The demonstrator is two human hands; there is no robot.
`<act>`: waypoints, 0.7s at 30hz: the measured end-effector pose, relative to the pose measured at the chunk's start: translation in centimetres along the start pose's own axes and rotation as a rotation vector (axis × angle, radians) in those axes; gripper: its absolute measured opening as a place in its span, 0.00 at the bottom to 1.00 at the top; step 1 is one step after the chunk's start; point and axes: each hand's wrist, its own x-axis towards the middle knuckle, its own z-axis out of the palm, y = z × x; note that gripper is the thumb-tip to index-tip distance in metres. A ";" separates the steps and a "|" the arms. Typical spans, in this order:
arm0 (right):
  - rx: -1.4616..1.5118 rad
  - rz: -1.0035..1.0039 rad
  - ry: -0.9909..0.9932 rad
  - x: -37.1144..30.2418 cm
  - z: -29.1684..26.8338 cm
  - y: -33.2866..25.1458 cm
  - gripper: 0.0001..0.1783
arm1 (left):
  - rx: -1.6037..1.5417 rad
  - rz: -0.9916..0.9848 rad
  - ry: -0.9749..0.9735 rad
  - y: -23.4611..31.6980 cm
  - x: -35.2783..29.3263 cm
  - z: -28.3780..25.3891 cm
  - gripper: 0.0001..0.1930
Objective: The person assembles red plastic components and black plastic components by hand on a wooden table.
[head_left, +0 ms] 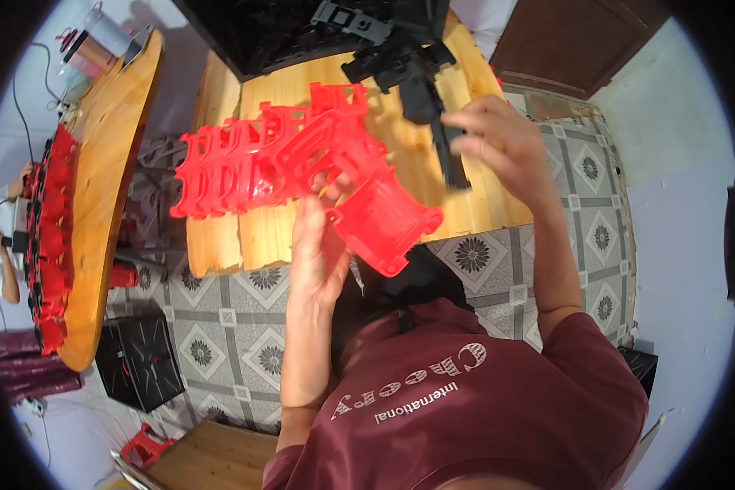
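My left hand (317,249) grips a bright red plastic frame (388,220) from its near left side, with fingertips showing through an opening. The frame is tilted above the table's front edge. Behind it, a row of similar red plastic frames (237,159) lies on the table; where one piece ends and another begins is hard to tell. On the right, my right hand (502,147) pinches a slim black plastic bar (451,155), whose near end is smeared by motion. Next to its far end sit several black plastic parts (408,73); whether the bar joins them is unclear.
A dark open box (245,61) stands at the table's (216,257) far side. A second wooden table (110,180) on the left bears red and black parts (55,245) and bottles (86,49). Another person's arm (8,278) shows beyond it. A black box (139,359) stands on the tiled floor.
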 end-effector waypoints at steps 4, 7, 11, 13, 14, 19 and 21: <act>-0.096 -0.241 -0.171 0.6 0.6 -6.1 0.23 | 0.057 -0.020 -0.026 0.7 0.2 0.4 0.31; -0.177 -0.295 -0.276 0.9 0.9 -7.9 0.24 | 0.085 -0.009 0.000 0.7 0.1 0.5 0.32; -0.179 -0.357 -0.304 1.3 1.8 -8.0 0.21 | 0.113 0.015 -0.091 1.1 -0.3 1.3 0.35; -0.174 -0.357 -0.317 1.3 2.2 -8.1 0.21 | 0.111 0.036 -0.114 1.2 -0.2 1.2 0.35; -0.167 -0.355 -0.329 1.3 2.3 -8.2 0.20 | 0.122 0.038 -0.121 1.3 -0.1 1.0 0.35; -0.185 -0.373 -0.349 1.4 2.3 -8.4 0.19 | 0.133 0.023 -0.137 1.5 -0.1 0.6 0.37; -0.191 -0.374 -0.362 1.4 2.2 -8.3 0.19 | 0.127 0.055 -0.073 1.2 -0.2 0.5 0.40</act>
